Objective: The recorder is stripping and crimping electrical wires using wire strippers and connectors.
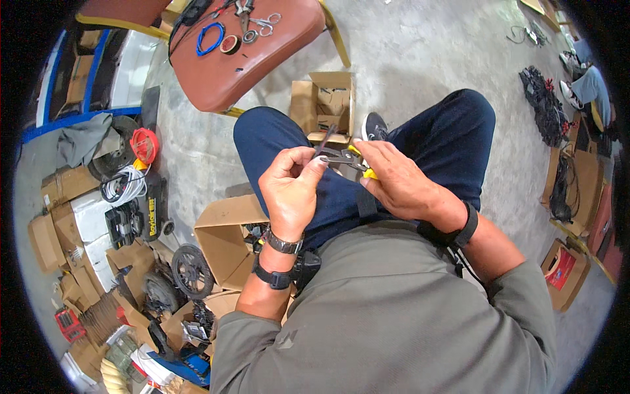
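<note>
My right hand (405, 178) is closed round a pair of yellow-handled pliers (344, 158), held above my lap. The jaws point left and reach the fingertips of my left hand (289, 187). Between its thumb and forefinger, that hand pinches a thin dark piece like a cable end (326, 138), which slants up and away from me. The pliers' jaws meet or cross this piece close to my left thumb; whether they bite on it I cannot make out. Beyond my hands, between my knees, an open cardboard box (302, 100) holds small dark bits.
A brown chair seat (275, 56) ahead left carries a blue wire coil (210, 39), a tape roll (230, 44) and scissors (267, 25). At my left stand an open carton (226, 220), a black wheel (192, 271) and several boxes. A black cable heap (543, 105) lies right.
</note>
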{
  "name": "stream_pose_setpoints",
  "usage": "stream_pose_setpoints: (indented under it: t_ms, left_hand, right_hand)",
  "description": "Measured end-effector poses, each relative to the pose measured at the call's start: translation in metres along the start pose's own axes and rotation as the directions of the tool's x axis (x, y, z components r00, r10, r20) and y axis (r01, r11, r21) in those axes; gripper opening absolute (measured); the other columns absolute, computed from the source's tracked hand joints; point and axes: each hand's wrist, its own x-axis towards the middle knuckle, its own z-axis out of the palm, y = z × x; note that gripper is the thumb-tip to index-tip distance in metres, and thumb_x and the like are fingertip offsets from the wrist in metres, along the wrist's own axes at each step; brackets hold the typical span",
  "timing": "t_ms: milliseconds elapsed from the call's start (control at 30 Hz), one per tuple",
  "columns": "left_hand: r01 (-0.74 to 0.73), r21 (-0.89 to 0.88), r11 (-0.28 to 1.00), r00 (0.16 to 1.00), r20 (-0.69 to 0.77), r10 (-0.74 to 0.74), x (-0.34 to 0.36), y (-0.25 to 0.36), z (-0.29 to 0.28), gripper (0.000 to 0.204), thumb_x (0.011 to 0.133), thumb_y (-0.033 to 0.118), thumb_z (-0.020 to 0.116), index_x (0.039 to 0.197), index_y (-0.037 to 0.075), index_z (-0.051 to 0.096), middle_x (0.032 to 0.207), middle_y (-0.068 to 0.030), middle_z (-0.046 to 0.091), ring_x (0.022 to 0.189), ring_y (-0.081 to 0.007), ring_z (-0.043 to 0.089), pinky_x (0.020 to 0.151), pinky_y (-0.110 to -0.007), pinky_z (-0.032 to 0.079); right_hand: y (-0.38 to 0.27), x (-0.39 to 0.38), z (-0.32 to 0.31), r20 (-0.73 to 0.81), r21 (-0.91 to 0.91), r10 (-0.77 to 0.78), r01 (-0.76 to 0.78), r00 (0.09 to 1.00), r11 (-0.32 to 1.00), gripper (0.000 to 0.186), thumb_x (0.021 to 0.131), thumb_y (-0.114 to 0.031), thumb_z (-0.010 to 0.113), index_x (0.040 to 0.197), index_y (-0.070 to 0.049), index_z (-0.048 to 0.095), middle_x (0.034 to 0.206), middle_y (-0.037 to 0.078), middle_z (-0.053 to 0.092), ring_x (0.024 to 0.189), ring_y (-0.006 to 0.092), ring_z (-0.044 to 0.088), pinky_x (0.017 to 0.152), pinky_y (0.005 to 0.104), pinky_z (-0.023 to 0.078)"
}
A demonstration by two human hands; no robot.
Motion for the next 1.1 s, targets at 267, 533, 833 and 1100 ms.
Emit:
stream_pose_setpoints:
  t_ms: [267, 533, 833, 1100]
  left_hand:
    - [0.083, -0.161, 0.984, 0.981, -0.160, -0.109, 0.019, 0.001, -0.025, 0.014, 0.086, 0.007, 0.075, 0.095, -0.002, 0.070, 0.074, 0.0037, 0.061, 0.056, -0.0012, 0.046, 0.048, -0.018, 0.037]
    - [0.173, -0.294, 0.940, 0.984, 0.008, -0.179, 0.024, -0.009, -0.039, 0.013, 0.091, 0.010, 0.069, 0.097, -0.002, 0.069, 0.070, -0.0015, 0.061, 0.053, -0.0068, 0.050, 0.047, -0.021, 0.038]
    - [0.212, -0.451, 0.867, 0.975, 0.041, -0.218, 0.038, -0.009, -0.051, 0.013, 0.090, 0.003, 0.064, 0.101, -0.003, 0.068, 0.073, -0.0047, 0.064, 0.053, -0.0082, 0.051, 0.047, -0.021, 0.040]
    - [0.169, -0.434, 0.885, 0.980, -0.025, -0.199, 0.035, -0.007, -0.054, 0.014, 0.091, 0.003, 0.066, 0.103, -0.002, 0.067, 0.077, -0.0047, 0.064, 0.055, -0.0082, 0.052, 0.048, -0.021, 0.040]
  right_hand:
    - [0.001, 0.019, -0.022, 0.227, 0.197, 0.219, -0.265, 0.949, 0.944, 0.043, 0.094, -0.016, 0.057, 0.130, 0.004, 0.044, 0.099, 0.030, 0.062, 0.095, 0.0482, 0.060, 0.081, 0.0514, 0.047]
    - [0.026, 0.141, -0.039, 0.089, 0.086, 0.124, -0.132, 0.988, 0.988, 0.035, 0.094, -0.022, 0.055, 0.120, 0.002, 0.052, 0.101, 0.028, 0.063, 0.098, 0.0463, 0.059, 0.083, 0.0508, 0.047]
    - [0.055, 0.299, -0.039, -0.186, -0.534, 0.001, -0.102, 0.983, 0.839, 0.046, 0.090, -0.032, 0.060, 0.130, -0.009, 0.054, 0.115, 0.021, 0.059, 0.106, 0.0424, 0.055, 0.090, 0.0514, 0.044]
    - [0.005, 0.211, -0.045, 0.135, 0.119, 0.072, -0.089, 0.988, 0.989, 0.022, 0.088, -0.011, 0.068, 0.109, -0.004, 0.066, 0.089, 0.008, 0.066, 0.090, 0.0144, 0.062, 0.082, 0.0331, 0.050]
